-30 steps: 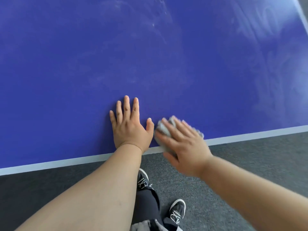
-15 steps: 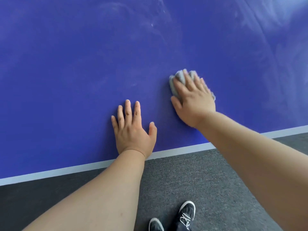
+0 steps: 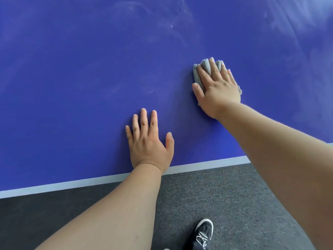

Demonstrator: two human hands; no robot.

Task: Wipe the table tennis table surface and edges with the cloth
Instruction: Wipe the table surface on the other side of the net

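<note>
The blue table tennis table [image 3: 81,87] fills the upper part of the view, with a white line [image 3: 207,164] along its near edge. My right hand [image 3: 219,89] presses a bunched grey cloth [image 3: 205,68] flat on the surface, well in from the edge; most of the cloth is hidden under my palm and fingers. My left hand [image 3: 147,141] lies flat on the table near the edge, fingers spread, holding nothing.
Pale smears and streaks [image 3: 297,18] show on the far right and top of the table. Dark grey carpet [image 3: 207,192] lies below the edge. One black shoe with white laces [image 3: 203,233] stands on the carpet.
My right hand has slid the cloth from the near edge up and away across the table, then slightly rightward. My left hand has stayed planted in place.
</note>
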